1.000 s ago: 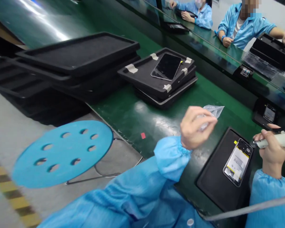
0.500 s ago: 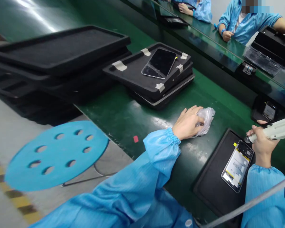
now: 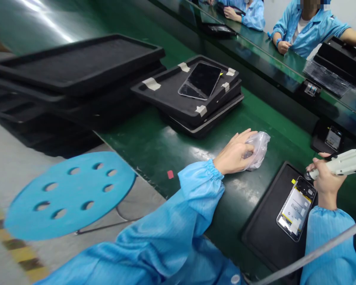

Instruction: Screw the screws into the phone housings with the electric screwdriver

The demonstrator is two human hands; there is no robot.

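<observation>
My left hand (image 3: 233, 153) is at a small clear plastic bag (image 3: 259, 149) on the green bench, its thumb and fingers closed at the bag's mouth. What lies between the fingertips is hidden by the film. My right hand (image 3: 328, 176) grips a white electric screwdriver (image 3: 348, 162), its dark nose pointing left just above the top of an opened phone (image 3: 296, 208). The phone lies with its battery and inner parts facing up and a yellow tab at its top corner. Under it is a black mat-like tray (image 3: 264, 221).
Black trays (image 3: 77, 63) are stacked at the left. A smaller taped stack (image 3: 166, 95) carries a dark-screened phone (image 3: 200, 81). A blue stool (image 3: 71, 194) stands below the bench edge. Another opened phone (image 3: 334, 138) lies at the right. Two co-workers sit across, beyond the conveyor (image 3: 273, 79).
My left fingers have shifted slightly at the bag, which has moved a little with them. My right hand and the screwdriver stay nearly in place. The view has shifted slightly.
</observation>
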